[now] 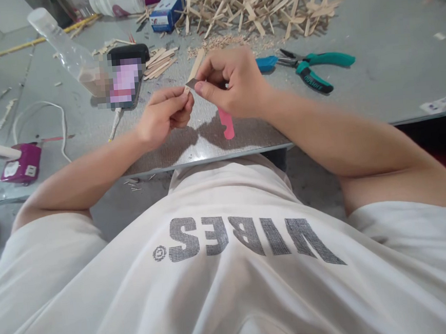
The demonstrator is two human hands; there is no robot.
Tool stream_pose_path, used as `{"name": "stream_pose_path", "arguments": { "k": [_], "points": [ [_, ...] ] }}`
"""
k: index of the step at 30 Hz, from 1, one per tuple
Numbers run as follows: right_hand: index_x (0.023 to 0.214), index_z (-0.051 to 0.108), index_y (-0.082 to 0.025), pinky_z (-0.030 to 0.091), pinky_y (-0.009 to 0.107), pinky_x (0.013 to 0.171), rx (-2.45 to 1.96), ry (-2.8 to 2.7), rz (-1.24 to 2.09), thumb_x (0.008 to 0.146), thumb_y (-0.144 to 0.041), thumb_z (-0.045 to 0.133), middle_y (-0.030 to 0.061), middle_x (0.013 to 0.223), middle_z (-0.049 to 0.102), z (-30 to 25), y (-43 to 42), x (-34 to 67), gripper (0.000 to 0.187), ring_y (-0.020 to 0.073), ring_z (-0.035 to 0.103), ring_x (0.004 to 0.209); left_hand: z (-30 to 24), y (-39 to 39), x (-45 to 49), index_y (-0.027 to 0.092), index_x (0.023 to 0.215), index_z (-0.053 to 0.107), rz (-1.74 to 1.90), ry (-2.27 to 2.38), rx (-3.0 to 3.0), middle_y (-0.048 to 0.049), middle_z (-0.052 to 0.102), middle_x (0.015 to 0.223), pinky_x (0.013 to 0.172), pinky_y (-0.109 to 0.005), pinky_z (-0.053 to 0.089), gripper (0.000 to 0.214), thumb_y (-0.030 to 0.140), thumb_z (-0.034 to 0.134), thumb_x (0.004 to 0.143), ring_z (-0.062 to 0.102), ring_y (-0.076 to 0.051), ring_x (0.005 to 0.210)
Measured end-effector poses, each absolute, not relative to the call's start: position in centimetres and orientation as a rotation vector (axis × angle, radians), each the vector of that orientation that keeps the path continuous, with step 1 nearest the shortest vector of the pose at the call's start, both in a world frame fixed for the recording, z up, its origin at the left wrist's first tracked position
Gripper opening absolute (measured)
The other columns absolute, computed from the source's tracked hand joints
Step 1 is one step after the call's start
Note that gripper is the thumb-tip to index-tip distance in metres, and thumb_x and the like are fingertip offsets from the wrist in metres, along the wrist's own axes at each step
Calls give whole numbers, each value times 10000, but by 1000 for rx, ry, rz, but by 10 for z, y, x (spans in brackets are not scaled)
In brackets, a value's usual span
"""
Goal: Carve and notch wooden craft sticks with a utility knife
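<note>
My left hand is closed in a pinch on a small pale wooden piece, mostly hidden by the fingers. Between the thumb and forefinger of my right hand is a small dark flat piece, whose kind I cannot make out. Its edge meets the wooden piece at my left fingertips. Just behind them shows a flat wooden stick; whether it is held or lies on the table, I cannot tell. Below my right hand, a pink notched strip lies on the table.
A large heap of wooden sticks lies at the back, beside a blue box. Green-handled pliers and a blue-handled tool are at right. Leftward are a stick pile, a phone with cable and a clear bottle.
</note>
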State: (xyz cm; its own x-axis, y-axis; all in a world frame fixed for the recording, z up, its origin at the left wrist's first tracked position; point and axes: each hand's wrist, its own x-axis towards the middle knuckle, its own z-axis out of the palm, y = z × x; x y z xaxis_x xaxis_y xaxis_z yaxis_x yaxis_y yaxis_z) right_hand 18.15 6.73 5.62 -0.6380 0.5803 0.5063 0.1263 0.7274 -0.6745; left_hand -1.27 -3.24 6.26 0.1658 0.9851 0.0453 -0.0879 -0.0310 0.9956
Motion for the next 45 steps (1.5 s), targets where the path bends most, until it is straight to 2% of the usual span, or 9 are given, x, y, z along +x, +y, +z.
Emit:
{"name": "stream_pose_path", "arguments": {
  "k": [3, 8, 15, 19, 26, 31, 34, 40, 45],
  "points": [
    [867, 576, -301, 349, 389, 606, -539, -2185, 812, 915, -670, 844, -19, 622, 460, 55, 68, 183, 459, 193, 400, 606, 53, -24, -21, 207, 716, 659, 1163, 1032, 1424, 57, 311, 589, 562, -275, 201, 446, 204, 631, 1160, 220, -101, 524],
    [889, 570, -316, 378, 389, 592, -562, -2113, 871, 964, -769, 856, 12, 695, 492, 58, 64, 187, 541, 228, 433, 671, 45, -16, -30, 210, 777, 680, 1155, 1103, 1557, 77, 350, 570, 557, -292, 224, 428, 461, 851, 1080, 254, -94, 511],
    [893, 596, -314, 410, 370, 592, -645, -2172, 933, 950, -696, 930, -4, 682, 496, 59, 62, 188, 511, 219, 476, 688, 44, -17, -33, 225, 821, 733, 1139, 1114, 1720, 66, 369, 562, 596, -335, 201, 339, 461, 769, 1061, 241, -121, 531],
    [861, 621, -296, 404, 362, 619, -580, -2157, 904, 1005, -580, 916, -11, 686, 568, 57, 62, 187, 434, 166, 426, 621, 43, -18, -31, 228, 840, 757, 1182, 1123, 1826, 60, 371, 574, 607, -343, 225, 265, 344, 701, 1071, 260, -138, 544],
    [825, 678, -294, 394, 401, 638, -647, -2190, 881, 1043, -860, 753, 35, 725, 649, 64, 48, 187, 611, 195, 429, 648, 49, -28, -21, 212, 859, 768, 1181, 1422, 1843, 65, 366, 614, 662, -315, 407, 246, 243, 717, 1098, 435, -148, 589],
    [840, 750, -287, 374, 406, 652, -579, -2210, 798, 1086, -643, 802, 13, 660, 580, 59, 54, 186, 436, 171, 432, 605, 51, -31, -19, 218, 883, 774, 1168, 1474, 1907, 63, 342, 603, 649, -315, 407, 237, 239, 683, 1101, 430, -160, 599],
    [847, 736, -294, 403, 404, 645, -683, -2215, 751, 1060, -569, 848, 26, 686, 612, 59, 53, 186, 366, 198, 520, 657, 49, -31, -18, 230, 860, 733, 1175, 1479, 1910, 62, 357, 603, 629, -311, 395, 259, 259, 678, 1111, 417, -156, 587],
    [803, 623, -298, 405, 412, 619, -846, -2217, 755, 996, -596, 820, 57, 691, 604, 68, 44, 182, 406, 269, 607, 762, 46, -30, -16, 260, 666, 459, 1202, 1478, 1954, 36, 454, 582, 627, -308, 426, 502, 253, 653, 1128, 465, -144, 573],
    [757, 606, -296, 431, 435, 673, -747, -2163, 918, 943, -603, 811, 80, 811, 717, 66, 47, 174, 414, 247, 589, 770, 42, -24, -17, 256, 660, 483, 1152, 1503, 1986, 29, 489, 539, 594, -298, 410, 503, 269, 640, 1138, 485, -137, 536]
  ]
}}
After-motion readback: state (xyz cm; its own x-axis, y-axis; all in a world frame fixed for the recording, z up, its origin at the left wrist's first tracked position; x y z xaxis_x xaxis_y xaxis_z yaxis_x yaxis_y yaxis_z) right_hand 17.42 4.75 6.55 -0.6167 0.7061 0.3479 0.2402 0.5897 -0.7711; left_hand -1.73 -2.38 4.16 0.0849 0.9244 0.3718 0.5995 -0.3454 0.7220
